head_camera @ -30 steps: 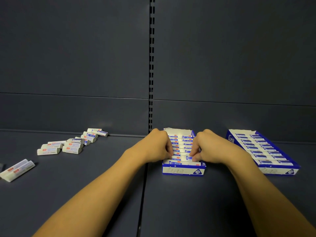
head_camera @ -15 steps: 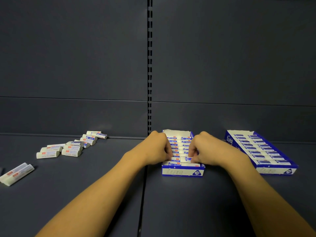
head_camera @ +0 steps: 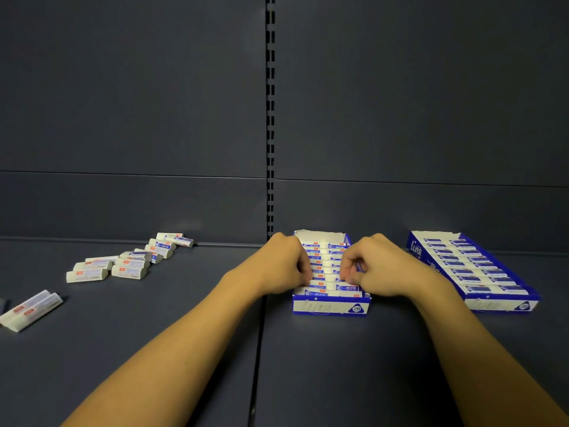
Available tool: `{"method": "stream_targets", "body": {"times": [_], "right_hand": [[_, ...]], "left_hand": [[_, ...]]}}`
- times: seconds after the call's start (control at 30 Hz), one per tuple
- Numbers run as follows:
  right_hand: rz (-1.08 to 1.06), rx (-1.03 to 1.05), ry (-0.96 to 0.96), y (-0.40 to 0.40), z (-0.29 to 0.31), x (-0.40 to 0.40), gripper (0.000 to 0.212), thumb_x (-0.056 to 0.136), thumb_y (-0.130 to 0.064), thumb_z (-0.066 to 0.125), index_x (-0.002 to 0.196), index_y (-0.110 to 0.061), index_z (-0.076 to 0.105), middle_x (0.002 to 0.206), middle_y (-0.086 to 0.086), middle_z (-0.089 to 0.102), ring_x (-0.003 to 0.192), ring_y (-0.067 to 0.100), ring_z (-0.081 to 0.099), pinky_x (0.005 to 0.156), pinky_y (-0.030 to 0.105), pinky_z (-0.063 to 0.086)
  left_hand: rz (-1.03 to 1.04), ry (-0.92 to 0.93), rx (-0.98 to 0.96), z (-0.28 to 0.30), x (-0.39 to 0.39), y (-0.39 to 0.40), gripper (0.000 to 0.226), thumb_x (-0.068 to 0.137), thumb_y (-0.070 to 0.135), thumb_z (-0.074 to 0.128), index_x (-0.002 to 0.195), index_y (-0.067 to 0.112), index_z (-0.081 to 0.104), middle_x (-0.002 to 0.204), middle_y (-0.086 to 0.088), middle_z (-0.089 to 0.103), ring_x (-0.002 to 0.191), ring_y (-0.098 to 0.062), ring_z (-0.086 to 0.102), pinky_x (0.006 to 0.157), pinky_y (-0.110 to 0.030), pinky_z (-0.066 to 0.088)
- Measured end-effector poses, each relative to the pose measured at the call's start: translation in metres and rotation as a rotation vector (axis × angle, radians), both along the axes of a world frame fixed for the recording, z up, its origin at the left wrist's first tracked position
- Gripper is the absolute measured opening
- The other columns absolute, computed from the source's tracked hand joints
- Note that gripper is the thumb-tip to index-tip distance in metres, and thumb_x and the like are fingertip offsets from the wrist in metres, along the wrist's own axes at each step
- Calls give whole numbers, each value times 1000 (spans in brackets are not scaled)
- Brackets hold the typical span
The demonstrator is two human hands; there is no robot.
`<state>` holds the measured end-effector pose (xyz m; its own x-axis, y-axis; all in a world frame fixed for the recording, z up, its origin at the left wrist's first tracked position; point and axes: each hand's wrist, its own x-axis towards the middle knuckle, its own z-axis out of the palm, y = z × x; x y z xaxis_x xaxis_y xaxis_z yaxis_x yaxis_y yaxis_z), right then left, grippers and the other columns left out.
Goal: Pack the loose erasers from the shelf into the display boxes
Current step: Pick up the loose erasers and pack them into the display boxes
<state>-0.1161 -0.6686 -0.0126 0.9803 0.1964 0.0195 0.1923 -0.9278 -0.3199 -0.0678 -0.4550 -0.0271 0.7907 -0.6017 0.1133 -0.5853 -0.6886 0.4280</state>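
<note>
Erasers [head_camera: 326, 274] are seen packed in rows inside the middle display box [head_camera: 331, 307], which lies on the shelf [head_camera: 184, 334] between the two hands. Two display boxes are counted in all; the second display box [head_camera: 498, 303] is placed to the right of the right hand and is filled with two columns of erasers (an exact count cannot be made out). Well to the left of the left hand, a loose cluster of roughly ten erasers [head_camera: 126, 261] is laid on the shelf, and a further pair of erasers [head_camera: 30, 309] is set farther left.

The left hand [head_camera: 283, 266] is held with fingers curled, fingertips pressed on erasers at the left side of the middle box. The right hand [head_camera: 375, 266] is likewise curled, with its fingertips pinched at an eraser on the right side. Whether any eraser is lifted cannot be determined.
</note>
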Motion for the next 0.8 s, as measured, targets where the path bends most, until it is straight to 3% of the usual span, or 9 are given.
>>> {"method": "stream_targets", "body": {"times": [0.17, 0.3, 0.43, 0.63, 0.8], "right_hand": [[-50, 62, -57, -10, 4, -1, 11, 92, -18, 69, 97, -25, 76, 94, -13, 68, 72, -15, 57, 51, 10, 42], [-13, 12, -38, -5, -1, 1, 12, 86, -25, 76, 97, -27, 78, 87, -21, 63, 90, -1, 52, 65, 14, 46], [-10, -34, -5, 3, -5, 5, 15, 81, -30, 81, 95, -25, 79, 95, -16, 69, 108, 6, 51, 82, 28, 56], [-32, -52, 0, 6, -4, 10, 17, 80, -30, 82, 94, -21, 79, 92, -15, 62, 104, 8, 49, 79, 24, 53], [-60, 6, 28, 3, -4, 12, 17, 76, -30, 85, 89, -21, 80, 88, -13, 67, 98, 8, 58, 80, 27, 57]], "left_hand": [[2, -19, -6, 0, -1, 0, 9, 89, 19, 74, 93, 12, 78, 101, 2, 76, 96, -9, 68, 77, -19, 54], [-4, -19, -4, 1, -1, 0, 9, 90, 20, 74, 93, 12, 78, 101, 3, 76, 97, -9, 68, 79, -20, 55], [-1, -18, 6, 1, -1, 0, 12, 90, 21, 74, 97, 11, 77, 104, 2, 75, 97, -10, 68, 75, -16, 53], [1, -15, 6, 0, 0, 0, 13, 89, 22, 75, 97, 11, 77, 105, 2, 75, 98, -10, 68, 71, -13, 49], [6, 15, 7, 1, 1, 0, 13, 89, 22, 75, 97, 12, 77, 106, 3, 76, 99, -9, 67, 72, -14, 49]]}}
